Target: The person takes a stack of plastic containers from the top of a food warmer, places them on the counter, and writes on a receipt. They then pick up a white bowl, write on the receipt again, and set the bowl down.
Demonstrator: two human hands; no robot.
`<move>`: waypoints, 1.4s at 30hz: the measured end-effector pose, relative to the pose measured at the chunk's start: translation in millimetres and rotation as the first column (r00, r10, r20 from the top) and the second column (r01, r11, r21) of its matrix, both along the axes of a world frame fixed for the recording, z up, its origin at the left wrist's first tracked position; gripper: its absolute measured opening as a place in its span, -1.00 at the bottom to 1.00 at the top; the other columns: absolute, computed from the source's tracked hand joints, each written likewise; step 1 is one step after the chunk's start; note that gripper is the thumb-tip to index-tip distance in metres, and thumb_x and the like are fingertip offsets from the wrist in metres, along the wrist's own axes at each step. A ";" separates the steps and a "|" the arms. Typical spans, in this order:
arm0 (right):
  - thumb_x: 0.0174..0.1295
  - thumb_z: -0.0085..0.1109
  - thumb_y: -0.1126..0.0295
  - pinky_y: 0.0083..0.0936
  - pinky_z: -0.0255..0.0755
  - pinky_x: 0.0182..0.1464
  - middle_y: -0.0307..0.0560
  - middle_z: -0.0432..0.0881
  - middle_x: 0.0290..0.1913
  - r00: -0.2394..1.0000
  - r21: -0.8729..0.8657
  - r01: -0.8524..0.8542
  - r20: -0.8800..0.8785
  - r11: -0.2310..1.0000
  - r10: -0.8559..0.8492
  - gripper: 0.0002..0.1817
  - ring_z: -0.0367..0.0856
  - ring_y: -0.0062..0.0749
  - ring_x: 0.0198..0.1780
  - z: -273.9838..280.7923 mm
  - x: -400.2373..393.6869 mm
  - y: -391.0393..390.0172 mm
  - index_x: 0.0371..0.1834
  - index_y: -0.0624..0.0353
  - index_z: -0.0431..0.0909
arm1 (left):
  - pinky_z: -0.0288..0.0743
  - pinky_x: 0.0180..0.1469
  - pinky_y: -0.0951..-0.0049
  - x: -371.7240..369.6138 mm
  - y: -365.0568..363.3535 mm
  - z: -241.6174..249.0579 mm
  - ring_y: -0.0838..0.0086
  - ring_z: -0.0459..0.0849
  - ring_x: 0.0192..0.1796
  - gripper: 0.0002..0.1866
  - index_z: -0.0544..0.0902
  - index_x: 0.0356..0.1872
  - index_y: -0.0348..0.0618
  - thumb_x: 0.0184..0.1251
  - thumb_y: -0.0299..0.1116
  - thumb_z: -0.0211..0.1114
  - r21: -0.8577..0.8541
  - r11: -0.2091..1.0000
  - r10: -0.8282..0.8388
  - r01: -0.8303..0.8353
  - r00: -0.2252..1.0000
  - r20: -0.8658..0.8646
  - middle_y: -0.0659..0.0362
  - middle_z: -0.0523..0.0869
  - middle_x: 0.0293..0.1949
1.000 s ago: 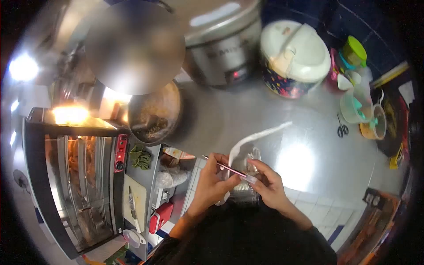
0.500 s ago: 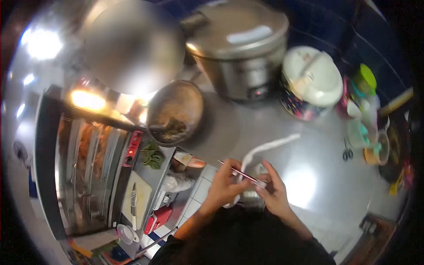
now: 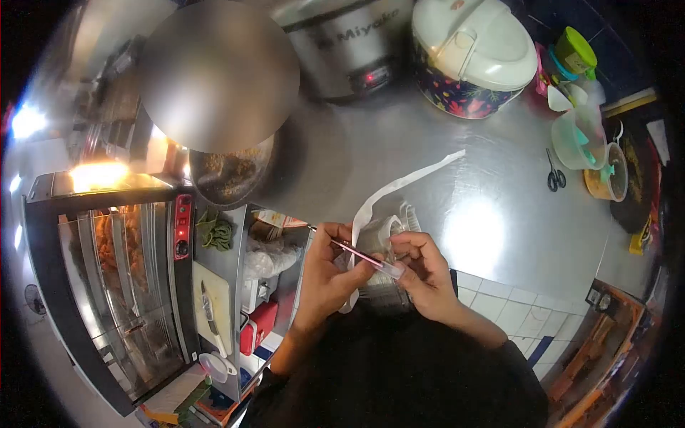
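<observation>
My left hand point(image 3: 327, 274) is closed on a slim pink pen point(image 3: 360, 255), its dark tip pointing up and left. At the pen's other end, the thumb and fingers of my right hand point(image 3: 430, 279) pinch the clear end piece. Just behind and below the pen are clear, ribbed plastic pieces point(image 3: 383, 232), partly covered by my hands. A long white strip point(image 3: 401, 183) curves from beside my left fingers across the steel counter point(image 3: 321, 160), and its lower end hangs below my left hand.
A steel rice cooker point(image 3: 342, 60) and a flower-patterned tub point(image 3: 457, 93) with white lid stand at the back. Scissors point(image 3: 554, 171) lie right, near plastic containers point(image 3: 579, 135). Left are a pan point(image 3: 235, 187), a glass food cabinet point(image 3: 121, 285), and a knife point(image 3: 208, 307) on a cutting board point(image 3: 222, 289).
The camera view has tilted down, so the counter and its things appear higher and the picture is sharper. Both hands remain at the pen.
</observation>
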State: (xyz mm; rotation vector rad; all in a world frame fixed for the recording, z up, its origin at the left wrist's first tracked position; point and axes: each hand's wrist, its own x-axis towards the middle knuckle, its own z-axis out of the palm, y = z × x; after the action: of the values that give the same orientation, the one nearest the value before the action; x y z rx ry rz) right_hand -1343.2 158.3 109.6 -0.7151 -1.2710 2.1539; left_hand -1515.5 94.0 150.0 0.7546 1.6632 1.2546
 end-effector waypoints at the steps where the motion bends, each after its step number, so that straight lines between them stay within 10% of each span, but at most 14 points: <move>1: 0.42 0.18 0.44 -0.67 0.44 -0.16 -0.03 0.52 0.05 1.000 -0.015 0.001 0.005 1.000 -0.001 -0.57 0.53 -0.64 -0.15 -1.0 0.2 0.2 0.28 0.22 0.30 | 0.47 0.00 0.51 -0.2 0.1 -0.4 0.58 0.58 -0.14 -0.57 0.44 -0.10 -0.26 0.07 -0.53 0.51 0.004 1.000 0.001 -0.001 1.000 0.007 0.18 0.62 -0.19; 27: 0.38 0.22 0.48 -0.63 0.49 -0.16 -0.08 0.58 0.01 0.998 -0.028 0.005 -0.055 1.000 -0.007 -0.59 0.56 -0.64 -0.15 -7.2 1.2 -0.3 0.23 0.23 0.31 | 0.48 0.00 0.50 0.6 -4.0 -7.1 0.57 0.58 -0.08 -0.57 0.45 -0.10 -0.25 0.09 -0.48 0.51 -0.026 0.999 0.021 -0.021 1.000 0.002 0.15 0.63 -0.16; 34: 0.09 0.51 0.04 -0.19 0.60 0.02 0.15 0.66 0.06 0.741 0.277 -0.385 0.661 0.881 0.116 -0.03 0.73 0.01 -0.04 38.8 10.8 -6.7 0.43 0.30 0.15 | 0.52 0.03 0.36 4.2 -9.3 -19.3 0.38 0.64 -0.05 -0.51 0.48 -0.07 -0.19 0.10 -0.24 0.55 -0.040 0.999 0.010 -0.021 0.967 -0.255 0.09 0.68 -0.13; 38: 0.13 0.39 0.23 -0.29 0.51 0.00 0.31 0.63 0.06 0.541 0.344 -0.548 0.841 0.763 0.010 -0.31 0.65 0.04 -0.02 66.3 5.8 -9.2 0.29 0.26 0.36 | 0.48 0.17 0.37 19.0 -2.9 -22.6 0.36 0.63 0.12 -0.55 0.48 -0.07 -0.19 0.18 -0.23 0.52 0.168 0.980 0.130 -0.110 0.985 -0.113 0.03 0.69 0.03; 42: 0.07 0.46 0.25 -0.30 0.54 -0.08 0.19 0.68 -0.12 0.713 0.480 -0.386 0.697 0.788 -0.075 -0.48 0.66 -0.04 -0.13 52.6 15.7 6.9 0.03 0.28 0.50 | 0.44 0.24 0.38 5.3 -6.3 -1.7 0.37 0.59 0.22 -0.55 0.48 -0.01 -0.22 0.24 -0.25 0.50 0.155 0.965 0.216 -0.212 0.976 -0.004 -0.01 0.65 0.15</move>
State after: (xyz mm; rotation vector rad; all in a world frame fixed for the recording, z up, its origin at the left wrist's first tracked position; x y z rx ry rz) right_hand -1327.5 165.2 162.2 -1.1985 -2.3519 1.4246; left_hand -1510.2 87.7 148.4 0.6950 1.7148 1.5457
